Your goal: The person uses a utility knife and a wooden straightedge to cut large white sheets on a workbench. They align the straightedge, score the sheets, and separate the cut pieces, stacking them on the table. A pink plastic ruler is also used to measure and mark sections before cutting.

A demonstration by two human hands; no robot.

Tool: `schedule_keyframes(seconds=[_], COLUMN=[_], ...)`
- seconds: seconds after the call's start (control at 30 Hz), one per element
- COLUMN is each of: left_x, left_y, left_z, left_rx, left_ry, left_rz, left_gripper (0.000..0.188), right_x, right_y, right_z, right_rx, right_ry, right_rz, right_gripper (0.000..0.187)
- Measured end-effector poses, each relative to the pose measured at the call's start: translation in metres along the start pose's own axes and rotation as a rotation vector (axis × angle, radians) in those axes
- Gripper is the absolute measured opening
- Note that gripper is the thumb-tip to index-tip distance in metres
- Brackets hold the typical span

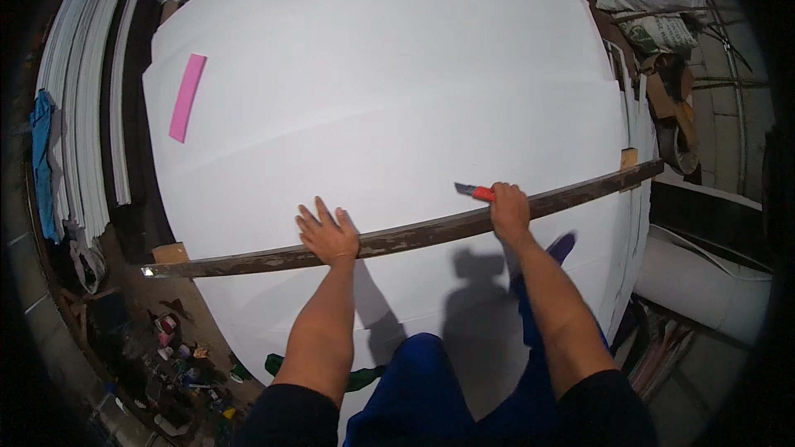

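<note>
Left hand (328, 236) flat, fingers spread, pressing long metal straightedge (397, 237) across white sheet (373, 99) — right hand (508, 209) clenched around red utility knife (475, 191), blade just above straightedge.

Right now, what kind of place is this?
Probably a workshop where big boards get cut. A large white sheet lies flat, the left hand presses a long straightedge on it, the right hand holds a red knife, and more sheets stand stacked nearby.
</note>
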State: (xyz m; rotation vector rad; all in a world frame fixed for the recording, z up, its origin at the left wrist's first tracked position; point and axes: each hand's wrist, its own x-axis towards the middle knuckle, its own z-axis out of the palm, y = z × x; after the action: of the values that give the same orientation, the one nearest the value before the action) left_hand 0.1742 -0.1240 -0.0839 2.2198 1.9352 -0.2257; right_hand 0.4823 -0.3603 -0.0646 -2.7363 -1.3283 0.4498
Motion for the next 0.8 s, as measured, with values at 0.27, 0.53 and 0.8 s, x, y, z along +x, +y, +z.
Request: schedule_keyframes(seconds=[0.27, 0.53, 0.8], left_x=[0.006, 0.001, 0.000], left_y=[0.000, 0.000, -0.002], left_z=[-0.003, 0.000, -0.001], left_rx=[-0.064, -0.002, -0.057], left_ry=[-0.027, -0.065, -0.026], left_rz=[0.016, 0.017, 0.027], left_gripper=[0.069, 0.072, 0.077], right_x=[0.003, -0.002, -0.002], right_y=[-0.128, -0.122, -0.125], right_z=[0.031, 0.042, 0.033], right_rx=[0.038, 0.012, -0.020], right_ry=[-0.009, 0.102, -0.023], right_rz=[0.002, -0.082, -0.121], right_gripper=[0.014, 0.017, 0.021])
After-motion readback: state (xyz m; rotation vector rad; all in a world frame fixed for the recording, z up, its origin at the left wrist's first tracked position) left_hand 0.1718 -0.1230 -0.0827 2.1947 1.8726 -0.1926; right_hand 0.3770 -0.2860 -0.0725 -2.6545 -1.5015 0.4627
